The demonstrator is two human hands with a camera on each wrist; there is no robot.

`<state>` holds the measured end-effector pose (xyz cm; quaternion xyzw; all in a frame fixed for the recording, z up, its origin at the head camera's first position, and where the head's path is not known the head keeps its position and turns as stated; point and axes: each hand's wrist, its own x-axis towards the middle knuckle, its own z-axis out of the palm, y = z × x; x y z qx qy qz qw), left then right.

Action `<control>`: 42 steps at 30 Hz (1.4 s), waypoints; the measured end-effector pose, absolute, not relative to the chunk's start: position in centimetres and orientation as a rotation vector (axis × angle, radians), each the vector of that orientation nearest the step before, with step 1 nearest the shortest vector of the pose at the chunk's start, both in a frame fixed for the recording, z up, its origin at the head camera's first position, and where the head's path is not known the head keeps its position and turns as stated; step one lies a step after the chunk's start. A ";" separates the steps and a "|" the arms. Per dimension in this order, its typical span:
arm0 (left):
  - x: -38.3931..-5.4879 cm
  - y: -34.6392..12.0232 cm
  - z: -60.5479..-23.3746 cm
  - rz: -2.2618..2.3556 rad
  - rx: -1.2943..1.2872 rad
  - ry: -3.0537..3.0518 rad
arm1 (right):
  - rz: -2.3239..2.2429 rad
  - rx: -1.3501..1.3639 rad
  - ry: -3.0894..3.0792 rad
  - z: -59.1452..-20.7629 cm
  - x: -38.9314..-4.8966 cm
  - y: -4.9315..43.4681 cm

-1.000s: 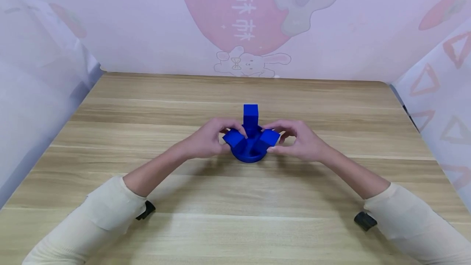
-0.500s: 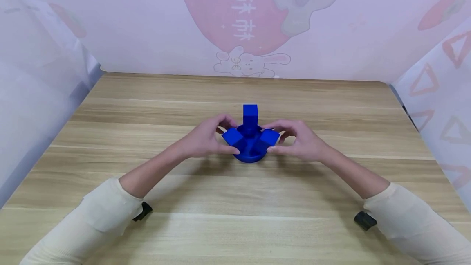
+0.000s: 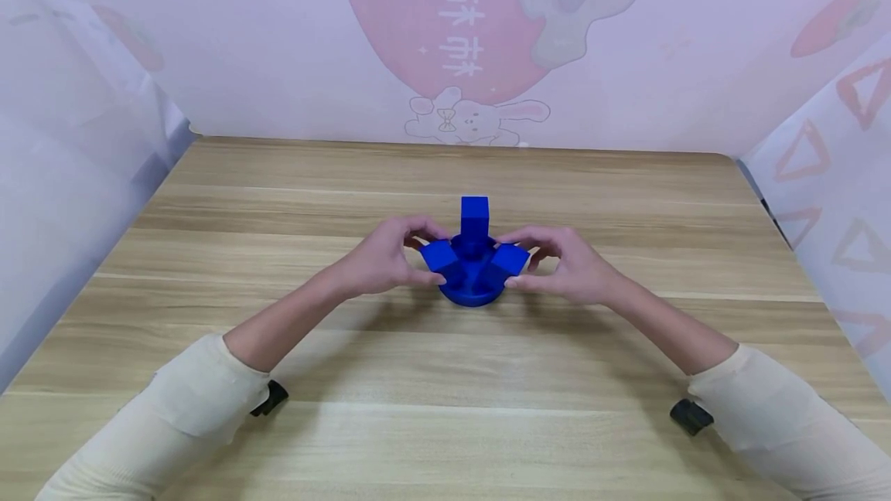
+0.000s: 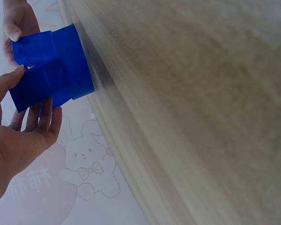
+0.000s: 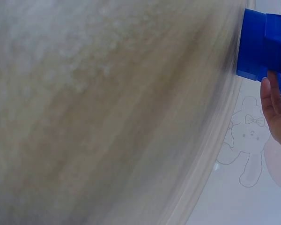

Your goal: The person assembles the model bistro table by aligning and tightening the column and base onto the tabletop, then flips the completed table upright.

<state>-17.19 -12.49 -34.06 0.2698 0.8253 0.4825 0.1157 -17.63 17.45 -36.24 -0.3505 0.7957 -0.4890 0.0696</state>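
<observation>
A blue round base [image 3: 471,298] stands on the table with three square blocks rising from it. The back block [image 3: 475,215] is upright; the left block [image 3: 440,256] and right block [image 3: 511,259] lean outward. My left hand [image 3: 379,257] holds the left block, thumb at its near side and fingers at its far side. In the left wrist view, that block [image 4: 35,86] lies between thumb and fingertips. My right hand [image 3: 574,269] grips the right block likewise. The right wrist view shows part of the right hand [image 5: 278,115], its fingers against the blue piece [image 5: 276,47].
The wood-grain table [image 3: 445,408] reaches back to a pale printed backdrop [image 3: 278,60]. White printed cloth [image 3: 835,192] hangs at the right side, with more white cloth [image 3: 76,138] at the left. A small black device [image 3: 691,417] sits at the right sleeve.
The left index finger has come off the inner face of the left block and moved behind it, while the thumb shifted along its near side. My right hand stays in place.
</observation>
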 end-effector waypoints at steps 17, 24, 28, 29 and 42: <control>-17.1 -12.6 -34.4 1.509 0.715 2.362 | -1.405 -1.079 2.479 -36.0 -17.6 17.4; -17.2 -12.7 -34.5 1.516 0.731 2.351 | -1.401 -1.050 2.480 -35.8 -17.6 17.3; -17.2 -12.8 -34.5 1.521 0.740 2.342 | -1.389 -1.040 2.489 -35.7 -17.5 17.2; -17.2 -12.8 -34.5 1.524 0.745 2.340 | -1.386 -1.038 2.492 -35.7 -17.5 17.2; -17.3 -12.7 -34.6 1.577 0.743 2.321 | -1.391 -1.033 2.488 -35.7 -17.6 17.3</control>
